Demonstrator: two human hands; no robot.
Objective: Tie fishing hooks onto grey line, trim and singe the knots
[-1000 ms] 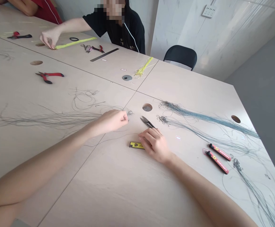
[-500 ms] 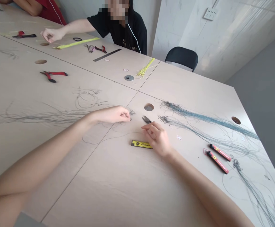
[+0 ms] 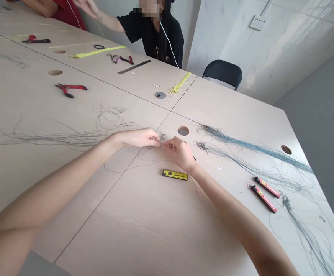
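My left hand (image 3: 144,138) is closed in a pinch at the right end of a bundle of thin grey lines (image 3: 60,138); what its fingertips hold is too small to make out. Right beside it, my right hand (image 3: 180,151) is also pinched, its fingertips meeting those of the left. Whatever is between them is hidden. A yellow-and-black case (image 3: 175,174) lies just below my right hand. To the right rest a tangle of small hooks (image 3: 201,145) on grey lines and another hooked bundle with blue lines (image 3: 241,143).
Two red cutters (image 3: 263,198) and another hooked bundle (image 3: 287,203) lie at the right. Red-handled pliers (image 3: 69,89) are at the upper left. Across the table (image 3: 121,222) sits a person in black with a raised hand, near yellow strands (image 3: 98,51) and a ruler (image 3: 134,67).
My right hand has moved up and left from beside the dark blades to my left hand's fingertips, and the blades are now mostly covered. The person across has raised a hand off the table.
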